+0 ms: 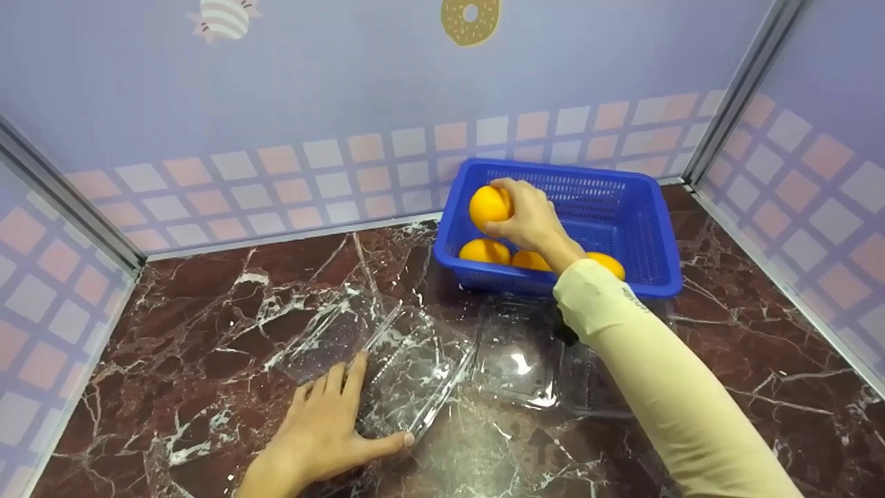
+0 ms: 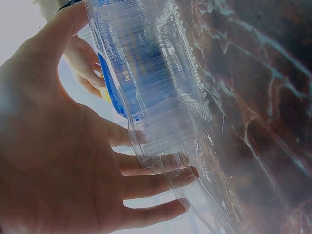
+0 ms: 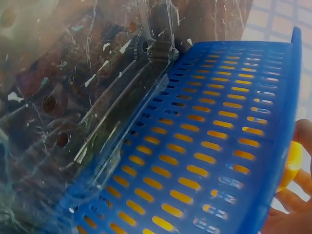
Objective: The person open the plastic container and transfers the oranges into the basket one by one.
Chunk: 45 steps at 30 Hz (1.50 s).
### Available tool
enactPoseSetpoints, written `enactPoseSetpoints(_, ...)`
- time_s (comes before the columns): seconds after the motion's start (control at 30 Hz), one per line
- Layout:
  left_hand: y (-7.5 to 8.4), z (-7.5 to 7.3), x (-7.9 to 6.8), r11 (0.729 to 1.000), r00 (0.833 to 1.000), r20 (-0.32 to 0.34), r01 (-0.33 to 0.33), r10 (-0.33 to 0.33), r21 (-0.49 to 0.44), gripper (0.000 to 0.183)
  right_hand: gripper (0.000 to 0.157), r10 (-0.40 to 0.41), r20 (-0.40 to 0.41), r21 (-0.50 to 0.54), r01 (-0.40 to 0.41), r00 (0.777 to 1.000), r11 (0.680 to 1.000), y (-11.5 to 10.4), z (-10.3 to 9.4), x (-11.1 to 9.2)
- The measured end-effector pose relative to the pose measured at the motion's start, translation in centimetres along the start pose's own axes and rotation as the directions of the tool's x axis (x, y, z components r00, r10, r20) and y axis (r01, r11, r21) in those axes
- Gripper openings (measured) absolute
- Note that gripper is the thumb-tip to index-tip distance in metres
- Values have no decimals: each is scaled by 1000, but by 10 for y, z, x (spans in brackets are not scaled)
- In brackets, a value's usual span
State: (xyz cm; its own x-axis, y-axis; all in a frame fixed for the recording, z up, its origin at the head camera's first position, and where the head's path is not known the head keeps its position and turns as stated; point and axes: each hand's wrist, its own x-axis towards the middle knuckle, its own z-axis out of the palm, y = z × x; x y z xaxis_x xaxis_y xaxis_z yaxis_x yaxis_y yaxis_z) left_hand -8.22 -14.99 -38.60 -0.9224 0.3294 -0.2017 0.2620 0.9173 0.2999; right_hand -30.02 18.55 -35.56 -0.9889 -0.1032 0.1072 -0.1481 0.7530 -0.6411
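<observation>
In the head view my right hand point(image 1: 529, 216) grips an orange point(image 1: 489, 207) between thumb and fingers, over the left part of a blue basket point(image 1: 559, 282). Below it in the basket lie more oranges point(image 1: 484, 252). My left hand point(image 1: 321, 422) has its fingers spread along the left side of an opened clear plastic clamshell box point(image 1: 415, 366) on the table. Seen from the left wrist, straight fingers point(image 2: 156, 185) touch the clear box point(image 2: 146, 73) at its edge. The right wrist view shows the orange point(image 3: 291, 163) and part of the right hand point(image 3: 292, 200) behind the basket's slotted wall point(image 3: 195, 146).
Another clear box point(image 1: 518, 360) lies open in front of the basket, partly under my right sleeve point(image 1: 664, 373). The dark red marbled table point(image 1: 207, 332) is bounded by a tile-patterned back wall point(image 1: 332, 166) and side panels.
</observation>
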Motion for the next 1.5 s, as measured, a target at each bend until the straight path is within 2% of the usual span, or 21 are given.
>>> enactPoseSetpoints(0.37, 3, 1, -1, 1000, 1000, 6, -8, 8, -22, 137, 71, 13, -30, -40, -14, 999, 999, 21, 10, 6)
enactPoseSetpoints(0.87, 7, 1, -1, 1000, 1000, 15, -4, 5, -13, 139, 66, -32, 132, -122, 48, 991, 991, 39, 14, 2)
enactPoseSetpoints(1.0, 8, 0, 0, 1000, 1000, 11, -17, 17, -20, 139, 67, -7, 207, -158, 41, 978, 987, 43, 10, 0)
enactPoseSetpoints(1.2, 7, -3, -3, 1000, 1000, 11, -7, 7, 0, 139, 72, 52, 353, -155, 4, 934, 988, 43, 9, -1)
enactPoseSetpoints(1.5, 6, -4, -7, 1000, 1000, 6, -4, 4, 4, 139, 75, 36, 392, -143, 23, 919, 989, 37, 7, -4)
